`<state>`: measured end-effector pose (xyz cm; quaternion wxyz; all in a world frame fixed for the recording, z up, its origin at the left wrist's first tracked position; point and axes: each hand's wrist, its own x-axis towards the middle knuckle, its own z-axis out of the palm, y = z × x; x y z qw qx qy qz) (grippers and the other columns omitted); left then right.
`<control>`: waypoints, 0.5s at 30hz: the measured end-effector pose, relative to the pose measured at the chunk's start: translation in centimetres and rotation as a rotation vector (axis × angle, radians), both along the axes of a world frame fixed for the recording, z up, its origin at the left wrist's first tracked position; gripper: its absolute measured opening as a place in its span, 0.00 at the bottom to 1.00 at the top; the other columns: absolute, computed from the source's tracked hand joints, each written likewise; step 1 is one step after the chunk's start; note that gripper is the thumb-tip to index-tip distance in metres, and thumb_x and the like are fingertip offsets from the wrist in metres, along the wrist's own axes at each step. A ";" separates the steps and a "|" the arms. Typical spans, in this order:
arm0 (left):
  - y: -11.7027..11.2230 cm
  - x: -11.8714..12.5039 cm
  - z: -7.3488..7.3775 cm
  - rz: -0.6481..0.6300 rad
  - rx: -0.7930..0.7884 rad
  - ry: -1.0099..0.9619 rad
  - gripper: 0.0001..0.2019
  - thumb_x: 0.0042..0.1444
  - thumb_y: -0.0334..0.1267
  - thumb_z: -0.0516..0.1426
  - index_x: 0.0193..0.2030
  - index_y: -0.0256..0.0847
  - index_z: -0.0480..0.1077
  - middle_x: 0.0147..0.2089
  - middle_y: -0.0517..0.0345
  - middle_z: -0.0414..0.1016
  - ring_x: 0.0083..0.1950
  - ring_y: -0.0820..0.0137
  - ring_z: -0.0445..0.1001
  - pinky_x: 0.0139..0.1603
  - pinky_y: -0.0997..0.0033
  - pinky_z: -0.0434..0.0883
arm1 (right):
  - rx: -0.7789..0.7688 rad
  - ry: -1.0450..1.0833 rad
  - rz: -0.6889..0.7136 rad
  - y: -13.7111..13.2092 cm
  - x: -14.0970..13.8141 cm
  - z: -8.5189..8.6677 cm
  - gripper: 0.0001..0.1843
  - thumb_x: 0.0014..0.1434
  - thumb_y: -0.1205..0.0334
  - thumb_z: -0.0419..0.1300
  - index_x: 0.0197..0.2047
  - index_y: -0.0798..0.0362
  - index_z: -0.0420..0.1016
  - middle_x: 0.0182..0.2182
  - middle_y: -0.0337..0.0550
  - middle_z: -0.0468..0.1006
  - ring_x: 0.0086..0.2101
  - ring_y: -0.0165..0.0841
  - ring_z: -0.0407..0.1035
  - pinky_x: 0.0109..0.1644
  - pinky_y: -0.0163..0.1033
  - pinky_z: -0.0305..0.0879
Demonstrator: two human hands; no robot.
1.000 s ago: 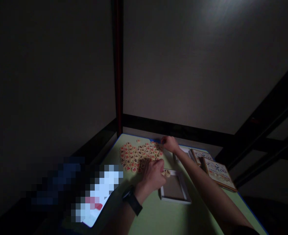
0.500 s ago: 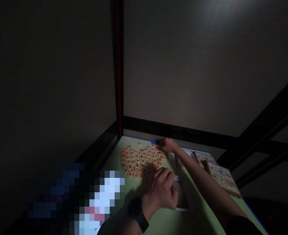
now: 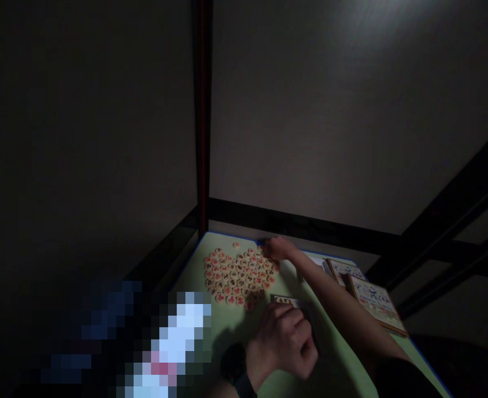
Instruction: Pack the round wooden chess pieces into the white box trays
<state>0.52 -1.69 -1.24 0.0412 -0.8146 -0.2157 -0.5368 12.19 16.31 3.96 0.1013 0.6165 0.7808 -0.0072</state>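
My left hand [image 3: 287, 338], with a dark watch [image 3: 233, 365] on its wrist, is closed in a loose fist near the front of the table. Under and behind it lies a small box [image 3: 289, 302], mostly hidden, its far strip pale with dark marks. Any object inside these fingers is hidden from me. Farther back, my right hand [image 3: 279, 248] reaches to the upper right edge of a spread of Chinese chess pieces [image 3: 238, 273]. Its fingers are curled down among them, and their tips do not show. One lone piece [image 3: 236, 245] lies behind the spread.
The green table [image 3: 211, 342] has a blue edge and stands against grey walls. At its right lie several flat boxes with printed lids [image 3: 374, 298]. A white object [image 3: 318, 261] shows partly behind my right forearm. A blurred bright patch [image 3: 181, 331] covers the lower left.
My left hand has shifted right and toward me. The box beneath it now shows a marked strip instead of its open inside. My right hand has moved slightly left along the pieces.
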 end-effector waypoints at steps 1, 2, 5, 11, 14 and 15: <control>0.0 0.0 0.1 -0.002 0.003 -0.001 0.03 0.37 0.32 0.54 0.19 0.41 0.61 0.19 0.60 0.63 0.22 0.71 0.65 0.25 0.69 0.67 | 0.005 0.002 0.011 -0.1 0.0 0.2 0.15 0.57 0.60 0.61 0.46 0.55 0.81 0.43 0.58 0.82 0.44 0.46 0.77 0.42 0.41 0.69; 0.0 0.0 0.1 0.000 0.004 0.000 0.03 0.37 0.32 0.54 0.19 0.41 0.62 0.19 0.60 0.63 0.22 0.71 0.65 0.25 0.69 0.67 | 0.014 0.007 0.024 -0.2 0.0 0.5 0.15 0.58 0.61 0.60 0.47 0.56 0.80 0.44 0.58 0.82 0.44 0.47 0.77 0.42 0.42 0.68; 0.0 0.1 -0.1 0.025 -0.004 0.016 0.03 0.38 0.33 0.55 0.19 0.41 0.62 0.19 0.60 0.64 0.23 0.70 0.66 0.27 0.69 0.68 | 0.040 0.045 0.090 -0.4 -1.0 1.9 0.16 0.60 0.63 0.58 0.50 0.56 0.78 0.45 0.58 0.82 0.44 0.45 0.76 0.42 0.40 0.68; 0.1 0.2 -1.1 -0.011 -0.136 0.253 0.03 0.43 0.36 0.58 0.23 0.39 0.68 0.22 0.58 0.69 0.26 0.69 0.69 0.31 0.68 0.70 | -0.067 0.163 0.474 -1.0 -9.9 3.7 0.17 0.60 0.68 0.60 0.52 0.52 0.78 0.45 0.44 0.83 0.45 0.32 0.76 0.46 0.29 0.65; 0.0 0.2 -1.9 -0.011 -0.235 0.376 0.06 0.45 0.38 0.60 0.28 0.39 0.71 0.26 0.56 0.73 0.32 0.66 0.72 0.38 0.65 0.73 | -0.132 0.146 0.612 -1.3 -15.0 3.4 0.15 0.60 0.69 0.60 0.49 0.51 0.80 0.46 0.43 0.82 0.47 0.33 0.75 0.48 0.29 0.65; -0.1 0.2 -2.2 0.014 -0.268 0.382 0.05 0.45 0.38 0.61 0.28 0.39 0.72 0.28 0.55 0.74 0.34 0.64 0.73 0.41 0.64 0.74 | -0.146 0.128 0.628 -1.3 -16.2 3.3 0.15 0.58 0.70 0.61 0.48 0.52 0.81 0.45 0.44 0.83 0.45 0.34 0.76 0.47 0.30 0.66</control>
